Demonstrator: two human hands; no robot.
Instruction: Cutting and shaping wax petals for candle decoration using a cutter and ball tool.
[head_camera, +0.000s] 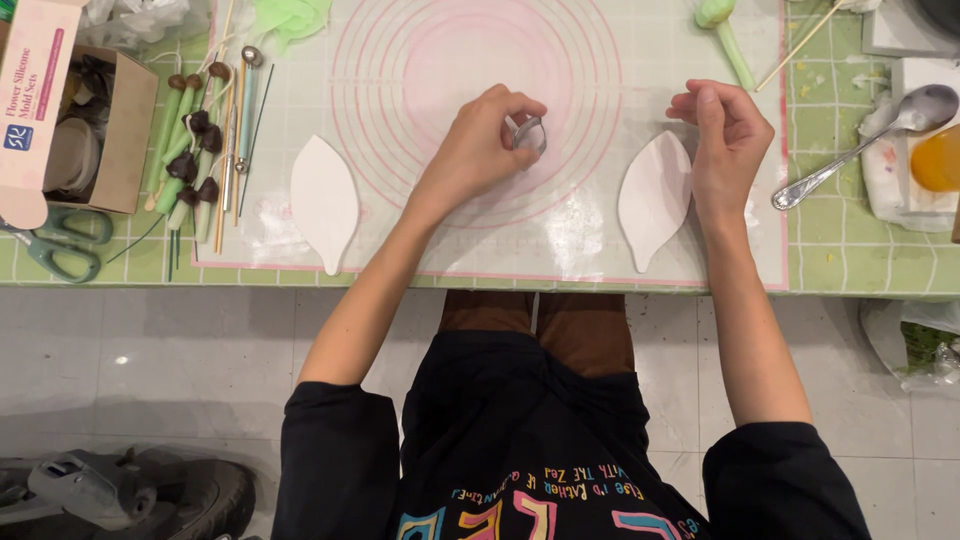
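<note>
On mat, cutter within left hand

Small silver metal petal-shaped cutter, an open hoop, pinched in fingers, set on pink rolled paste sheet mid-mat, far centre.

Home craft table, likely sugar-flower or clay work. Silicone mat with ring guides on green grid cutting mat; modelling tools along left edge; scissors at left corner; tiled floor.
</note>
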